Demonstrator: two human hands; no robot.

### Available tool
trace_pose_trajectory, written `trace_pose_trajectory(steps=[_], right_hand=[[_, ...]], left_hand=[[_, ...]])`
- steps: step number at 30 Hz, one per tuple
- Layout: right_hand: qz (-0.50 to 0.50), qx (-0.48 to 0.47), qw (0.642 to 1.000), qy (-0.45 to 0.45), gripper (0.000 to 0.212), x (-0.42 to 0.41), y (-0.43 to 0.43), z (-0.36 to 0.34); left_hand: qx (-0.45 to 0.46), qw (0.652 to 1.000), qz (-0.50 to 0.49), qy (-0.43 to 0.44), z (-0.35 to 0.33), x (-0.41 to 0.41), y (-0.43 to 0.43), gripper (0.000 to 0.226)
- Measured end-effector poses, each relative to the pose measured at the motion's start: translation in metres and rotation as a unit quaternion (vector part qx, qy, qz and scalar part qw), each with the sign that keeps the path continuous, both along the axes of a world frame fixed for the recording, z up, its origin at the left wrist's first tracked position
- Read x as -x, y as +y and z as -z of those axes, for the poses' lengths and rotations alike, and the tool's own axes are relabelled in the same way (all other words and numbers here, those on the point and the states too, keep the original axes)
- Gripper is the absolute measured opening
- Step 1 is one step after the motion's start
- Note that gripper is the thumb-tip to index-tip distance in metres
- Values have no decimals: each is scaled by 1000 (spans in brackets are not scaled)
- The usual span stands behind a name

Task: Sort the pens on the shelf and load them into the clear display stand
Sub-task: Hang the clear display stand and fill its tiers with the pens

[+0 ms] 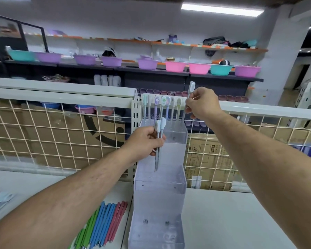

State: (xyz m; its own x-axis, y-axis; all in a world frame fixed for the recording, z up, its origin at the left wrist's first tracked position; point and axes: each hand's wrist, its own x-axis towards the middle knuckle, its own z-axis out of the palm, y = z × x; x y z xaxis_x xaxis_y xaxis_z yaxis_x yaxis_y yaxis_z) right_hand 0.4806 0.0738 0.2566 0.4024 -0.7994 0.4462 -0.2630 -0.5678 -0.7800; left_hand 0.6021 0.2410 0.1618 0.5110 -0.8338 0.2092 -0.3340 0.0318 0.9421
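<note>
Seen from a head-worn camera, two bare forearms reached forward over a white shelf (pixel 223 216) toward a tall clear display stand (pixel 158 198) with stepped tiers, which stood between the two arms. The left hand (pixel 144 141) was curled around two pale pens (pixel 158 159) with rounded white caps, gripping them upright in front of the stand's upper part, caps above the fist and tips pointing down below it. The right hand (pixel 203 105), higher and farther away than the left, pinched a single white-capped pen (pixel 191 88) between thumb and fingertips, holding it nearly upright at the right end of the stand's top tier. Just left of that hand, a row of pastel pens (pixel 162 105) with decorated caps stood upright in the top tier, side by side. Below and to the left of the left forearm, a group of green, blue and red pens (pixel 104 223) lay together on the shelf beside the foot of the stand. Farther left of that arm, at the edge of view, lay some pale blurred pens (pixel 0 200). Behind both hands ran a white wire grid (pixel 61 133) with cardboard boxes (pixel 101 130) beyond it, and farther back a dark shelf held pink, purple and teal bowls (pixel 175 66).
</note>
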Motion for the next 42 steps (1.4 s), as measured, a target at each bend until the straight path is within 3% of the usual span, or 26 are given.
trace_pose_trajectory(steps=[11,15,17,20,25,33,42], right_hand=[[-5,1,991,135,5,-5,-4,20],[33,24,985,165,16,0,0,24],[32,8,990,137,19,5,7,29],[-74,-73,991,86,21,15,30,38],[-187,-85,970,127,21,14,73,54],[-149,-80,981,101,20,-11,100,55],[-85,-50,995,21,5,-37,103,-7]], left_hand=[[-9,1000,9,-4,0,-4,-2,17],[-11,1000,14,3,3,-4,-1,15],[-11,1000,19,2,4,-5,0,13],[-12,999,30,-1,6,-5,4,12],[-9,999,29,-16,7,-5,11,10],[-5,999,33,-20,10,-22,30,8],[-21,999,22,22,12,-47,50,6]])
